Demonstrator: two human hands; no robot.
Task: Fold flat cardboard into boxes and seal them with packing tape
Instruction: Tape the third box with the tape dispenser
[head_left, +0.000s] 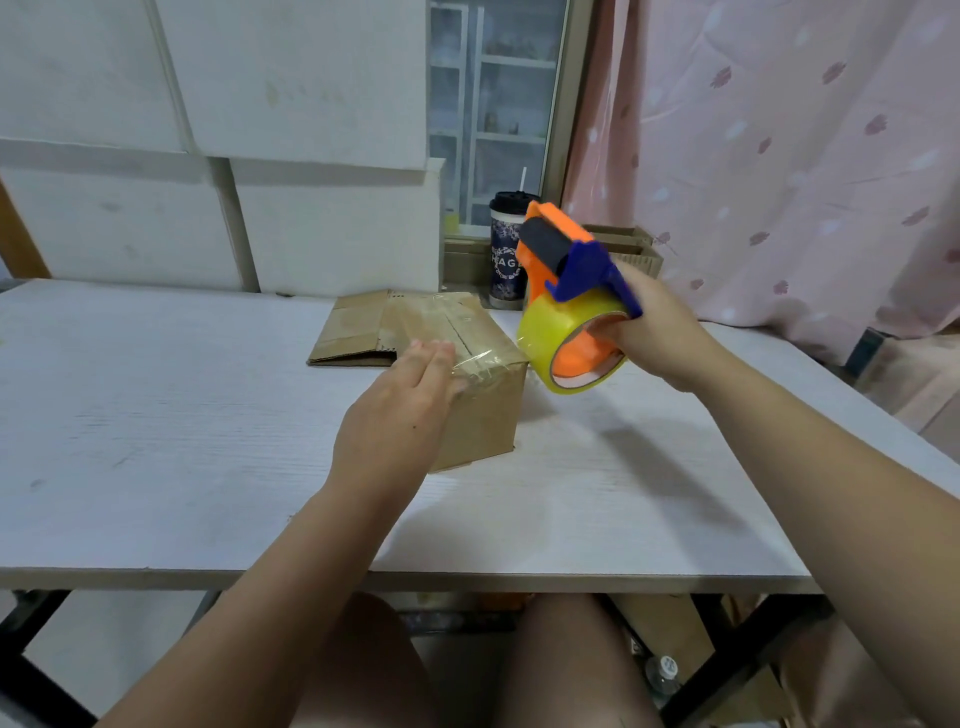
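A small brown cardboard box (485, 387) stands on the white table (182, 415), its top seam covered with clear tape. My left hand (402, 415) lies flat against the box's near left edge, fingers straight and pressing the tape down. To the right of the box and above the table, my right hand (657, 335) grips an orange and blue tape dispenser (563, 265) loaded with a yellowish tape roll (545, 332). A flat piece of cardboard (353, 330) lies on the table behind the box.
A dark cup with a lid and straw (508, 249) stands at the table's back edge, beside more cardboard (628, 249) on the window sill. White boards lean against the wall behind; a pink curtain (779, 156) hangs at right. My knees show below the table.
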